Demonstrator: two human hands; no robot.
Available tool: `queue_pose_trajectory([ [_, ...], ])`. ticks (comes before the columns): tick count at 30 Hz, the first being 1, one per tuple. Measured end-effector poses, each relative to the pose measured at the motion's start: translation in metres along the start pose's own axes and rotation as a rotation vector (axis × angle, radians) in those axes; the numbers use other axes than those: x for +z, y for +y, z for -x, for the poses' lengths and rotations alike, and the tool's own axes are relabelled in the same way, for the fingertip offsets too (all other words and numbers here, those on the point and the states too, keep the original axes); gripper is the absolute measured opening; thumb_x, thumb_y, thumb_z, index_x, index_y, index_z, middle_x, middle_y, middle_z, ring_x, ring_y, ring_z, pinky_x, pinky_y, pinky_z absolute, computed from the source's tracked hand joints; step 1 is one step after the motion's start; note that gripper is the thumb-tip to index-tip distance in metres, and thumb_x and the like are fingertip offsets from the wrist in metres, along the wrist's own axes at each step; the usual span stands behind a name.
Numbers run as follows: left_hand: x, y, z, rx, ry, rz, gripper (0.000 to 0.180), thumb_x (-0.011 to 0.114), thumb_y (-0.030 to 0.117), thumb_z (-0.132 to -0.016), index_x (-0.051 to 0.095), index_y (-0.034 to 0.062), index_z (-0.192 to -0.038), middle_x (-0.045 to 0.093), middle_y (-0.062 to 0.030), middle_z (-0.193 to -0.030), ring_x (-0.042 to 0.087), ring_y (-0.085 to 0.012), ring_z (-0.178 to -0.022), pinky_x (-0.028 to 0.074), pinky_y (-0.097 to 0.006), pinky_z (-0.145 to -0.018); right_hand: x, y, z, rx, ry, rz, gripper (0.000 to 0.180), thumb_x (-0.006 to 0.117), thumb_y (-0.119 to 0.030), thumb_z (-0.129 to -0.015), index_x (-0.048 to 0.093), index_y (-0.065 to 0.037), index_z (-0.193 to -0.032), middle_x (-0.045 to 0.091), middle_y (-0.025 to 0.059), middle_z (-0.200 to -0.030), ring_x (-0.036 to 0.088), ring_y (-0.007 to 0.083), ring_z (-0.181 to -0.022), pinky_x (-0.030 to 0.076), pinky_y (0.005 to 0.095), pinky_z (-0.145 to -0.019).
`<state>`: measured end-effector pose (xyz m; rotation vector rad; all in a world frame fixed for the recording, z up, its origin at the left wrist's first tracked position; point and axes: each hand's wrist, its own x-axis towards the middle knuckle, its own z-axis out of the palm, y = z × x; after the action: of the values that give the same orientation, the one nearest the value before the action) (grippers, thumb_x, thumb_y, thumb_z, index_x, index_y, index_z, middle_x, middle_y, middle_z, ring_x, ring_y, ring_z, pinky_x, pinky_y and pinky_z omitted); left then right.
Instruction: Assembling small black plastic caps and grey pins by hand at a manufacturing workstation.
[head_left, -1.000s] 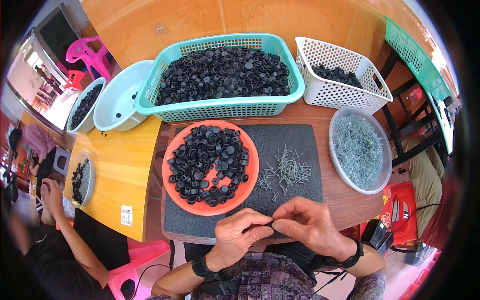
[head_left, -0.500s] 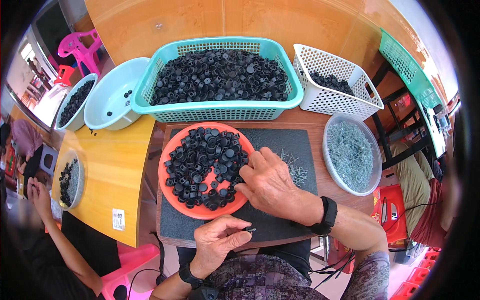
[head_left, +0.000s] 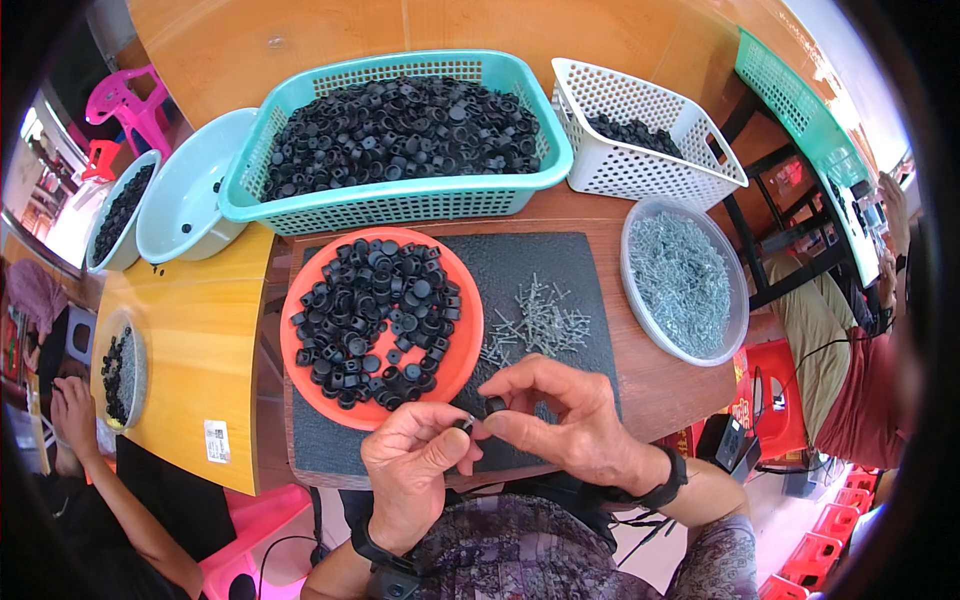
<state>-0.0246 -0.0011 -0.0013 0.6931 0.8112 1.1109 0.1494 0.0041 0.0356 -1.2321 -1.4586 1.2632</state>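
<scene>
Close to the mat's near edge, my left hand (head_left: 405, 465) is closed, pinching a small black plastic piece (head_left: 463, 425) with a shiny metal bit, perhaps a screw, at its end. Just to the right, my right hand (head_left: 570, 425) pinches a round black plastic cap (head_left: 495, 405) between thumb and fingertips. The two pieces are close together but apart. Beyond my left hand sits an orange-red plate (head_left: 474, 325) heaped with similar black caps (head_left: 350, 300). A loose pile of metal screws (head_left: 540, 320) lies on the dark mat (head_left: 575, 265) beyond my right hand.
Behind the plate stands a teal basket (head_left: 400, 202) full of black parts. A white basket (head_left: 640, 180) and a tub of screws (head_left: 685, 280) are at the right. Light-blue basins (head_left: 190, 215) stand at the left, where another person's hand (head_left: 73, 415) works by a bowl (head_left: 135, 385).
My right hand has left the plate with a black cap and come down beside my left hand. The screw pile it partly covered now shows. The whole view has shifted slightly.
</scene>
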Motion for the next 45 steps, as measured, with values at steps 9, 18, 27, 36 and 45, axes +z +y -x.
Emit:
queue_pose_trajectory([
  [9,0.014,-0.006,-0.001,-0.015,-0.036,0.055,0.023,0.068,0.012,-0.083,0.058,-0.0043,-0.096,0.065,-0.0140,-0.087,0.064,-0.0180,-0.067,0.047,-0.024,-0.053,0.013,0.032,0.022,-0.226,0.242,-0.143,0.024,0.071,-0.005,-0.077,0.063,-0.003,-0.100,0.062,0.0077,-0.092,0.054,0.0141,-0.077,0.045,0.0256,-0.064],
  [18,0.024,-0.011,0.002,-0.076,-0.057,0.117,0.021,0.066,0.010,-0.084,0.058,-0.0036,-0.097,0.065,-0.0158,-0.090,0.062,-0.0171,-0.068,0.047,-0.025,-0.056,0.000,0.032,0.035,-0.373,0.280,0.136,0.027,0.072,-0.001,-0.073,0.060,0.002,-0.098,0.062,0.0117,-0.096,0.054,0.0188,-0.082,0.043,0.0308,-0.069],
  [27,0.029,-0.011,0.001,-0.015,-0.085,0.019,0.022,0.068,0.009,-0.082,0.058,-0.0048,-0.096,0.066,-0.0153,-0.089,0.063,-0.0162,-0.069,0.049,-0.024,-0.057,-0.001,0.030,0.042,-0.309,0.356,0.145,0.028,0.073,0.001,-0.069,0.062,-0.002,-0.095,0.062,0.0090,-0.087,0.056,0.0190,-0.075,0.046,0.0264,-0.066],
  [36,0.023,-0.011,-0.002,0.064,-0.068,-0.208,0.027,0.073,0.013,-0.077,0.060,-0.0039,-0.093,0.064,-0.0138,-0.084,0.060,-0.0146,-0.064,0.048,-0.023,-0.052,-0.007,0.037,0.043,0.033,0.200,-0.548,0.024,0.064,0.000,-0.083,0.062,0.001,-0.107,0.063,0.0024,-0.090,0.057,0.0077,-0.081,0.049,0.0222,-0.069],
  [45,0.031,-0.005,0.000,0.142,-0.075,-0.346,0.023,0.073,0.007,-0.077,0.062,-0.0038,-0.094,0.061,-0.0043,-0.081,0.056,-0.0085,-0.065,0.045,-0.019,-0.055,-0.012,0.042,0.041,0.255,0.123,-0.849,0.022,0.064,-0.002,-0.083,0.064,0.000,-0.105,0.066,0.0035,-0.092,0.057,0.0058,-0.074,0.047,0.0186,-0.068],
])
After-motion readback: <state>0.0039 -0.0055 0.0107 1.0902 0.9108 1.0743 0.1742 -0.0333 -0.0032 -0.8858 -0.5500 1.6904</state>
